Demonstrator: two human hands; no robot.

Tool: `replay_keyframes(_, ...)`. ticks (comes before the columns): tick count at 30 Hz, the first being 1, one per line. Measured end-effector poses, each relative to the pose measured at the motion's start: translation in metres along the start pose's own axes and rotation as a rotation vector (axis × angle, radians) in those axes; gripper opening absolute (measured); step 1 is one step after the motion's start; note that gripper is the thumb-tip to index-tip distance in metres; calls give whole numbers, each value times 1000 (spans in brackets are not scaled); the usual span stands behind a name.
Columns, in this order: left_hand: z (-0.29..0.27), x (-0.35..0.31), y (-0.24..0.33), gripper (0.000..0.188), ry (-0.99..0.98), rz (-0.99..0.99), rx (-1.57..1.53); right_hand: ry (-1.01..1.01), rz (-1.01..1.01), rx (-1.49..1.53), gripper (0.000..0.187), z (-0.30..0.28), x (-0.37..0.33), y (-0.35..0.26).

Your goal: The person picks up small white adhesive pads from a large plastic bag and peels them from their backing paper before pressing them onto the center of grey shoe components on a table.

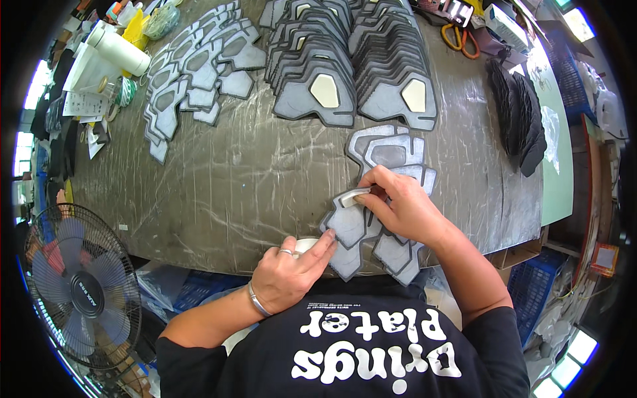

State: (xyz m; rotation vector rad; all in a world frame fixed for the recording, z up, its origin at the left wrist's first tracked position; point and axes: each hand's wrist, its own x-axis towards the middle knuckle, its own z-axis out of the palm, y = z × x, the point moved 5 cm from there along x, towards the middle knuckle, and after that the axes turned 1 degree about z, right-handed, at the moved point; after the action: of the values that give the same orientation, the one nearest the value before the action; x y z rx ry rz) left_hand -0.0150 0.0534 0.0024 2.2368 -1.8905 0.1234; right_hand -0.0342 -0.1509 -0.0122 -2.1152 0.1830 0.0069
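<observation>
My right hand [405, 209] pinches a white strip-like pad [354, 198] between thumb and fingertips, over the upper part of a grey fabric piece [348, 222] with dark edges. My left hand [290, 266] has its index fingertip on the left edge of that piece. Under its bent fingers shows a white rounded pad [305, 245], apparently held; the thumb is hidden. More grey cut pieces [395, 255] lie overlapped beneath and beside the top one. Just beyond my right hand are a few grey pieces with cut-out openings [388, 154].
Two tall rows of grey pieces with cream pads [324, 91] stand at the table's far side. Loose grey pieces [200, 66] spread at far left. Black pieces [516, 116] and orange-handled scissors [461, 41] lie right. A fan [83, 292] stands left; a white bottle [119, 50] lies far left.
</observation>
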Motion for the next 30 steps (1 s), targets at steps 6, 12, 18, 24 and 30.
replay_keyframes(6,7,-3,3,38,-138,-17,-13,-27,18,134,15,1,-5,11)
replay_keyframes(12,8,-1,-1,38,-155,-56,-85,5,-218,302,16,-1,-16,16)
replay_keyframes(18,-2,7,-9,39,-188,-107,-223,-55,-252,199,18,-8,-15,8)
replay_keyframes(24,-16,9,-32,28,86,-227,-490,-2,-328,-75,18,-7,-27,-11)
replay_keyframes(30,8,43,-65,24,-247,-449,-717,54,-467,-218,27,-5,-33,-17)
